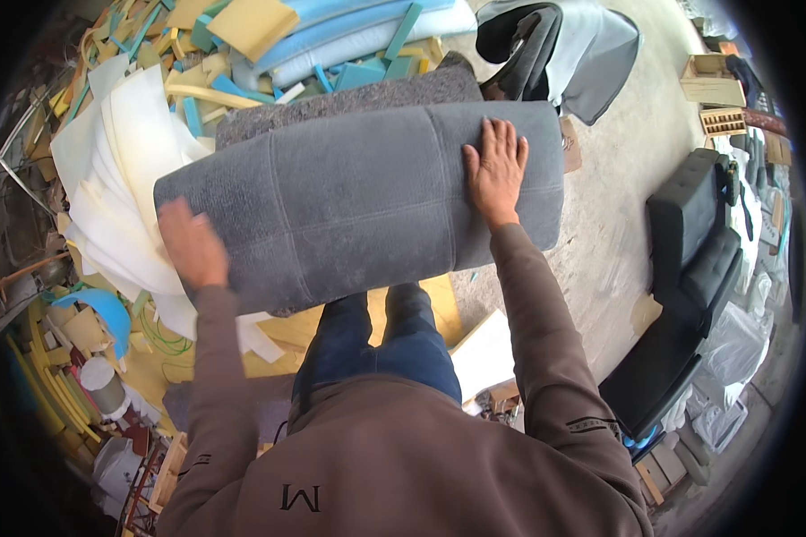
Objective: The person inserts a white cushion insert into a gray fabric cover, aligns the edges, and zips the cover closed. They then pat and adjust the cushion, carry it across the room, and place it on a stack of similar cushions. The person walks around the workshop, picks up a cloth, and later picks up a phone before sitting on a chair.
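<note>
Grey stitched cushion (358,192) appears to lie over the speckled felt pad (331,103), reaching past the pad's left and right edges. Your right grip (495,174) rests flat, fingers spread, clasping nothing; your left grip (192,246) blurs at the cushion's left end, hold can't be told. Risk, judged: uneven pressure on an overhanging end could tip or slide it. White foam sheets (107,192) crowd the left edge; bare floor (600,215) gives you room off the right.

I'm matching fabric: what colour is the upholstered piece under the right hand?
The upholstered piece is bluish grey with stitched seams, seen best in the head view.
</note>
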A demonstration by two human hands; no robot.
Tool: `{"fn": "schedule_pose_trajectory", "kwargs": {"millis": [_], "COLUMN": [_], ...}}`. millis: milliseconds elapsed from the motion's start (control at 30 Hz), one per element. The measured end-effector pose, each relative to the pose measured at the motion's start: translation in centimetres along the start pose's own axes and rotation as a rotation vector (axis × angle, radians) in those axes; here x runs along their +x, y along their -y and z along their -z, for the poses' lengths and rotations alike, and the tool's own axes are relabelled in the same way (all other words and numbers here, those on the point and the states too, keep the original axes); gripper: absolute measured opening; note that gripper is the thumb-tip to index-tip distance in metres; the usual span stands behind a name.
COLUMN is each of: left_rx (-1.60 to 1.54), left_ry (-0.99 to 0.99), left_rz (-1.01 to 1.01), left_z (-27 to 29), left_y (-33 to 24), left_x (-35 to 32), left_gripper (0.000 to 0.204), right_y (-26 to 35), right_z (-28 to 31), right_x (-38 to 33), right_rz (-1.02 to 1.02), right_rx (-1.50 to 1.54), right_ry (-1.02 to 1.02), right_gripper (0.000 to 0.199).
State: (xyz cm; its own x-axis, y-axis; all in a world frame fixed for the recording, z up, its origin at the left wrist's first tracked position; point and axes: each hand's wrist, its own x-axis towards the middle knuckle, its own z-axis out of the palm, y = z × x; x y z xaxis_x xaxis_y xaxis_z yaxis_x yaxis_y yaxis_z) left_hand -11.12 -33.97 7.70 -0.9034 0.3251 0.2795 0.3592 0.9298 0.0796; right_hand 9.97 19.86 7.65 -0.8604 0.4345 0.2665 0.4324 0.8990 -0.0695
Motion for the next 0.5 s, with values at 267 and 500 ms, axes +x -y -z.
{"fn": "schedule_pose_trajectory", "kwargs": {"millis": [267, 500], "left_rx": [-0.417, -0.524], "left_ry": [0.427, 0.988], "left_rz": [0.45, 0.51], "left_z": [10.6, 6.6], "left_y": [2.2, -12.8], "left_x": [0.5, 1.8], "left_gripper": [0.027, 0.034], "right_y": [0.7, 3.4], "right_z": [10.1, 3.6], "right_x": [-1.7, -1.0], "right_rz": [-0.389, -0.454], "right_rx": [0.344, 0.378], "right_ry": [0.543, 1.071], "right_gripper": [0.035, 0.042]}}
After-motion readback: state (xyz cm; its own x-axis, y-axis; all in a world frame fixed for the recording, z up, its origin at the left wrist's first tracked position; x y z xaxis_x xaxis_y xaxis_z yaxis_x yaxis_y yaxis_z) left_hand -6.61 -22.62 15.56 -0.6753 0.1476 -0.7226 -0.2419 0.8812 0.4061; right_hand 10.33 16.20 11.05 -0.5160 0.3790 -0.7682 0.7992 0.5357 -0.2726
